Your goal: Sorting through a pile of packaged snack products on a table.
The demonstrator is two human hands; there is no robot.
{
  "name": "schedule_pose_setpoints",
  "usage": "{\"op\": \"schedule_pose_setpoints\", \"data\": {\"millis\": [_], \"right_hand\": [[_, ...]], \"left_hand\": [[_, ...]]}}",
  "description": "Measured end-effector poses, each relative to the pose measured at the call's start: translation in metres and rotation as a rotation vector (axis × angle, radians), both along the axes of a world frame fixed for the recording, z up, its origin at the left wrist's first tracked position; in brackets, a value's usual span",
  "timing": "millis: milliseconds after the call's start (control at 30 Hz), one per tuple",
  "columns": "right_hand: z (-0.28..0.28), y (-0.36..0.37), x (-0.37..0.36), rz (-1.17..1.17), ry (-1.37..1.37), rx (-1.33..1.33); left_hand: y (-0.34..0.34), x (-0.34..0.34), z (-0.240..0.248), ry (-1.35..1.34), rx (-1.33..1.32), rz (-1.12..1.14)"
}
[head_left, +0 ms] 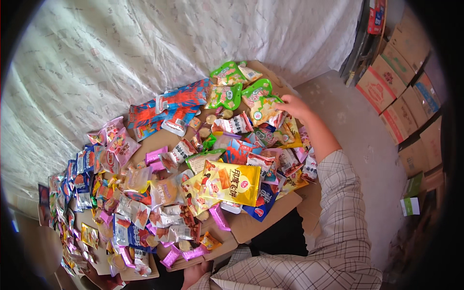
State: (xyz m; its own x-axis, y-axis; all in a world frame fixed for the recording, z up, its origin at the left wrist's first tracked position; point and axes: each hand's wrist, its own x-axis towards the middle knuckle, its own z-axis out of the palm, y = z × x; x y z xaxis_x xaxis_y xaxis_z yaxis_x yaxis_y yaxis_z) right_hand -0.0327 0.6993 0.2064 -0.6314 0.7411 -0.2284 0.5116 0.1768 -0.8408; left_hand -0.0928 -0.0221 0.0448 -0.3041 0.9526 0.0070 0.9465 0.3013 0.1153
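At the far right of the pile, my right hand (293, 106) pinches the right edge of a green and yellow snack bag (257, 104). Two more green snack bags, one of them (225, 96) just to its left, lie beside it. Low in the view, my left hand (195, 274) is at the near edge of the cardboard (227, 247), its fingers mostly hidden. A yellow snack bag (231, 183) lies on top of the pile between my hands. White and red packets (233, 124) and purple-wrapped bars (220, 217) lie loosely around it.
Red and blue long packets (183, 98) lie along the back, with pink bags (121, 145) and dark blue packets (83, 179) to the left. A white printed sheet (145, 48) hangs behind. Stacked cardboard boxes (382, 89) stand on the right beyond the grey floor (360, 145).
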Motion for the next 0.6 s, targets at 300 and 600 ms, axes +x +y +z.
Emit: {"op": "schedule_pose_setpoints", "data": {"millis": [300, 600], "right_hand": [[0.003, 0.002, -0.031, -0.202, 0.26, 0.163], [0.011, 0.053, -0.088, -0.609, 0.553, 0.485]], "left_hand": [[0.01, 0.0, 0.024, -0.032, -0.011, -0.029], [0.004, 0.007, 0.024, 0.017, -0.077, 0.017]]}}
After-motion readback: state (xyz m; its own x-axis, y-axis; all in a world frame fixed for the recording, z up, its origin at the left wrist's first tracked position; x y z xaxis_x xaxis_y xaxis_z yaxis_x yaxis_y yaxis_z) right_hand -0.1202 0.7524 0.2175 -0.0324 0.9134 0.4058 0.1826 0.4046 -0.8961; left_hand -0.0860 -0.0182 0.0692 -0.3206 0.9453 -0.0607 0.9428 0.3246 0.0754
